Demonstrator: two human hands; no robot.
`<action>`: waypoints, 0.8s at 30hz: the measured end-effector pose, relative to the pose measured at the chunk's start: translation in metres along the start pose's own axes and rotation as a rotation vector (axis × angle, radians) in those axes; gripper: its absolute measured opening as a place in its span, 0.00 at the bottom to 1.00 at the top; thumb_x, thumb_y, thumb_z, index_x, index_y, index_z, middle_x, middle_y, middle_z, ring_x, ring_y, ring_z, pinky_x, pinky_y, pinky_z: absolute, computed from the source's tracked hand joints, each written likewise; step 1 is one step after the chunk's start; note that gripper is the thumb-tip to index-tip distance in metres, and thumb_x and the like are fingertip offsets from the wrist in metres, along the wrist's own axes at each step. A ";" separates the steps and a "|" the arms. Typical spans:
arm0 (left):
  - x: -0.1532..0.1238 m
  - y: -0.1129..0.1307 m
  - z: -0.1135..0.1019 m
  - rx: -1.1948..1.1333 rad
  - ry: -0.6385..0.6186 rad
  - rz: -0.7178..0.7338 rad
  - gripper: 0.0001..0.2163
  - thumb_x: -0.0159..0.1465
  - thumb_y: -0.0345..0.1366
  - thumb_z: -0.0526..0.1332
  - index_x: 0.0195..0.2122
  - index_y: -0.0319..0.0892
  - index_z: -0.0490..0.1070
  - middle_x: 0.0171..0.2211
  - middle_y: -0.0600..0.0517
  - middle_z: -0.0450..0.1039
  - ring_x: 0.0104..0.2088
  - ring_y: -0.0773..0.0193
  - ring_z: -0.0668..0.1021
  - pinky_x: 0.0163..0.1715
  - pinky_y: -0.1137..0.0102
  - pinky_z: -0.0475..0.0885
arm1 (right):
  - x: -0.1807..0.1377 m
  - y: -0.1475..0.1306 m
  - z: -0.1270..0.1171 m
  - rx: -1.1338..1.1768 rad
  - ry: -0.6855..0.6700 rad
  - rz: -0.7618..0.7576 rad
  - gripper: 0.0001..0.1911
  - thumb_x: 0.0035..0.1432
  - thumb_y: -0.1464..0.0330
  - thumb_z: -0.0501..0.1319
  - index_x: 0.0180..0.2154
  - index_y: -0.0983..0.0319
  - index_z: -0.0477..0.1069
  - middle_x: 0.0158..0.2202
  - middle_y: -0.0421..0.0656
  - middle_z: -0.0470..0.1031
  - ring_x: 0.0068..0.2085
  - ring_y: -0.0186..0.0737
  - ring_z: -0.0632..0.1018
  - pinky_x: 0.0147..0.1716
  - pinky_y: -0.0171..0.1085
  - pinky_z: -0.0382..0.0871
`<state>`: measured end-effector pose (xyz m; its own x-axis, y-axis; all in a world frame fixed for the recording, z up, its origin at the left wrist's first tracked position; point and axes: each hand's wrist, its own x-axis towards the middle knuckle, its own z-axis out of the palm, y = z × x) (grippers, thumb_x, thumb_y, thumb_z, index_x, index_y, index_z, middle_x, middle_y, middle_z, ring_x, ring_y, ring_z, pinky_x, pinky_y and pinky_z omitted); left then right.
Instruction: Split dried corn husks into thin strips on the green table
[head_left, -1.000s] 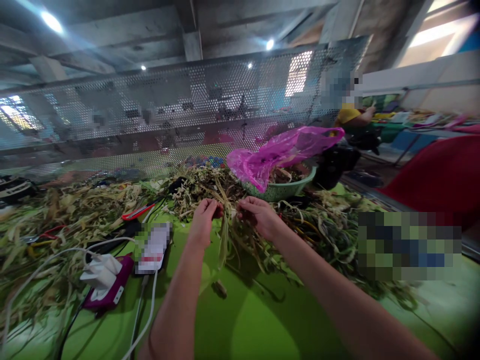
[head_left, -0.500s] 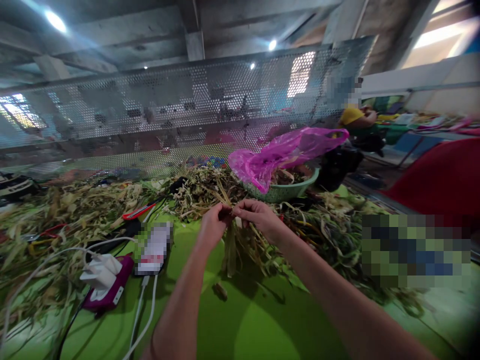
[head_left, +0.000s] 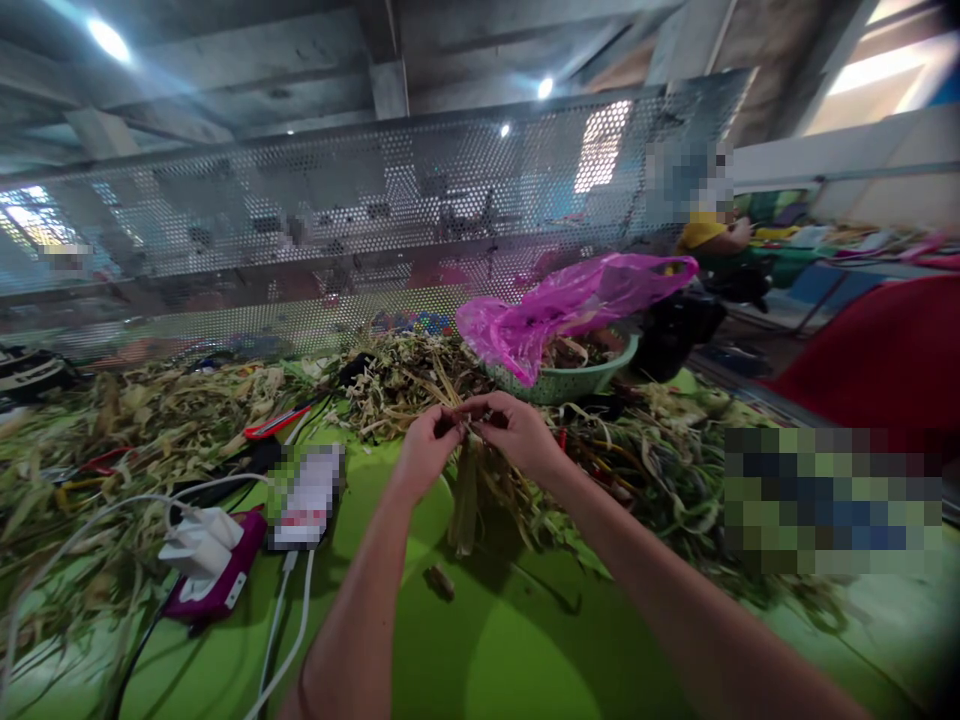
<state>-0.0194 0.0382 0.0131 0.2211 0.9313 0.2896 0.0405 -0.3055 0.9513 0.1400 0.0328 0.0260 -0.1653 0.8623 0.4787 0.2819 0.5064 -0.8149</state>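
Observation:
My left hand [head_left: 425,447] and my right hand [head_left: 508,428] meet above the green table [head_left: 517,650], fingertips pinched together on the top of a bundle of dried leaf strips [head_left: 472,490]. The bundle hangs down from both hands and its ends rest on the table. A large heap of dried leaves and stalks [head_left: 405,375] lies just behind the hands.
A green basket [head_left: 577,378] with a pink plastic bag [head_left: 562,305] stands behind right. A phone [head_left: 307,495], a white charger [head_left: 199,535] on a purple case and cables lie at left. Red-handled scissors [head_left: 274,423] rest among leaves. A perforated metal screen [head_left: 375,220] backs the table. Another person sits far right.
My hands have come together from a small gap to touching, and the leaf bundle has been gathered tighter beneath them. The view shifted slightly.

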 end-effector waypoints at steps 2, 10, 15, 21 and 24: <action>0.000 -0.002 0.000 0.010 -0.007 -0.004 0.06 0.56 0.37 0.62 0.31 0.40 0.68 0.26 0.56 0.66 0.29 0.68 0.68 0.31 0.73 0.63 | -0.001 -0.001 0.000 -0.064 0.023 -0.027 0.12 0.50 0.71 0.61 0.38 0.60 0.77 0.34 0.42 0.75 0.35 0.38 0.73 0.35 0.36 0.65; -0.001 -0.002 0.003 -0.129 0.016 -0.067 0.08 0.55 0.38 0.64 0.31 0.40 0.68 0.27 0.56 0.67 0.29 0.69 0.69 0.33 0.74 0.63 | -0.001 0.000 -0.002 0.443 0.196 0.355 0.09 0.47 0.64 0.65 0.30 0.62 0.71 0.23 0.37 0.71 0.21 0.29 0.67 0.21 0.31 0.59; -0.003 0.004 0.005 -0.210 0.007 -0.105 0.10 0.54 0.39 0.64 0.32 0.39 0.67 0.27 0.56 0.68 0.29 0.69 0.69 0.34 0.73 0.64 | 0.000 0.000 -0.004 0.643 0.157 0.454 0.13 0.44 0.66 0.68 0.33 0.63 0.70 0.27 0.41 0.77 0.21 0.28 0.70 0.21 0.29 0.62; -0.004 0.008 0.006 -0.188 0.004 -0.077 0.07 0.54 0.36 0.63 0.30 0.40 0.66 0.26 0.57 0.65 0.30 0.69 0.67 0.33 0.74 0.62 | -0.001 -0.002 0.002 0.478 0.048 0.240 0.20 0.48 0.69 0.65 0.45 0.59 0.70 0.33 0.40 0.77 0.27 0.33 0.74 0.27 0.33 0.68; -0.004 0.009 0.006 -0.159 -0.010 -0.050 0.06 0.55 0.35 0.62 0.30 0.40 0.66 0.26 0.57 0.64 0.30 0.69 0.66 0.32 0.74 0.61 | -0.001 0.003 0.003 0.264 0.022 0.113 0.21 0.49 0.73 0.61 0.48 0.58 0.70 0.35 0.39 0.76 0.29 0.33 0.74 0.29 0.33 0.68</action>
<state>-0.0139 0.0303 0.0193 0.2320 0.9422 0.2417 -0.1026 -0.2234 0.9693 0.1380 0.0334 0.0215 -0.1252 0.9145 0.3848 0.0406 0.3923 -0.9189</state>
